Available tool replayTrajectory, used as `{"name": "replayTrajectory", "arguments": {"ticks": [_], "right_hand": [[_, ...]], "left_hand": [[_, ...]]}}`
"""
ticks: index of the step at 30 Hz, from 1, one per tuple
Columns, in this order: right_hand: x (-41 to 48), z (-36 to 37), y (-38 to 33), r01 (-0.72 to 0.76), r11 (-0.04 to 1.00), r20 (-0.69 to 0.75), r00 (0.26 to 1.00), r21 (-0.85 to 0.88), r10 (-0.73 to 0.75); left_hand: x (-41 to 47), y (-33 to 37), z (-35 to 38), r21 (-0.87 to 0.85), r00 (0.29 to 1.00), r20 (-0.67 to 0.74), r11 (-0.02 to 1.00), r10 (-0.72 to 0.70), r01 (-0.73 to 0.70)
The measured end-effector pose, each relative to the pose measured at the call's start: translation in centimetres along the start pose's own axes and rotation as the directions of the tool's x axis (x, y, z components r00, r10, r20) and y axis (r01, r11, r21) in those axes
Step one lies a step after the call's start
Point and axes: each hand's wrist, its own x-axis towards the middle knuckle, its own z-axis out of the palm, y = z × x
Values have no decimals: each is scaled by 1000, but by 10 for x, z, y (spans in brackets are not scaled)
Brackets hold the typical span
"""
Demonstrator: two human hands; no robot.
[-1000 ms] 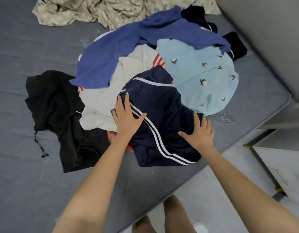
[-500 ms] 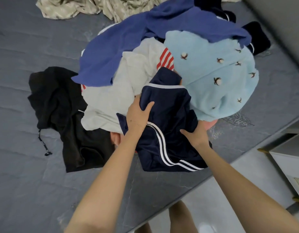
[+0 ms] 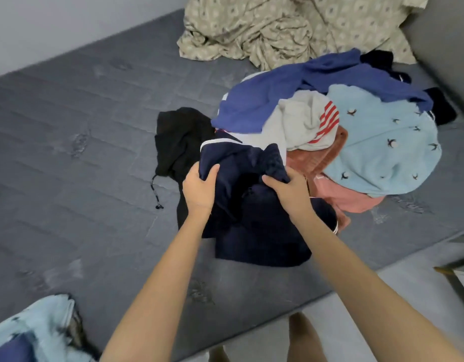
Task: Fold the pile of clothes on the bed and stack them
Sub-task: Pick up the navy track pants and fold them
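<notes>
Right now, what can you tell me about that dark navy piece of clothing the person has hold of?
The navy garment is dark blue, soft-looking fabric with a thin white stripe along its upper edge. It is bunched, not folded, at the near side of the clothes pile on the grey mattress. The left hand grips its upper left edge; the right hand grips a fold near its top right. Its lower part lies on the mattress, against a black garment at left.

Crumpled beige patterned sheet [image 3: 277, 30] against grey wall [image 3: 439, 48]; pale floor [image 3: 348, 335].
</notes>
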Motion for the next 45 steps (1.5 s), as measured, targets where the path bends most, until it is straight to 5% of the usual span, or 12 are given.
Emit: {"name": "replayTrajectory", "arguments": {"ticks": [12, 20, 28, 31, 34, 38, 42, 45], "right_hand": [[-146, 225, -11, 42, 997, 182, 982, 67, -54], [-154, 265, 65, -56, 994, 229, 970, -95, 77], [-129, 237, 168, -205, 898, 169, 943, -389, 288], [-119, 228, 187, -284, 827, 121, 915, -484, 385], [-108, 225, 192, -209, 852, 80, 957, -479, 280], [-94, 219, 190, -207, 875, 68, 963, -437, 262], [-85, 213, 196, -266, 880, 108, 937, -394, 332], [-80, 207, 205, -275, 892, 135, 930, -360, 342]], "left_hand": [[-7, -139, -271, -141, 959, -213, 977, -189, 161], [-42, -234, -291, -2, 923, -148, 934, -354, 358], [-73, -338, -264, 287, 789, -93, 743, -607, 605], [-79, -349, -244, 439, 821, -236, 697, -520, 567], [-73, -344, -225, 582, 909, -281, 698, -309, 417], [-52, -337, -192, 613, 982, 56, 782, -181, 109], [-36, -327, -147, 531, 917, 357, 846, -178, -43], [-20, -323, -121, 518, 879, 431, 853, -204, -56]]}}
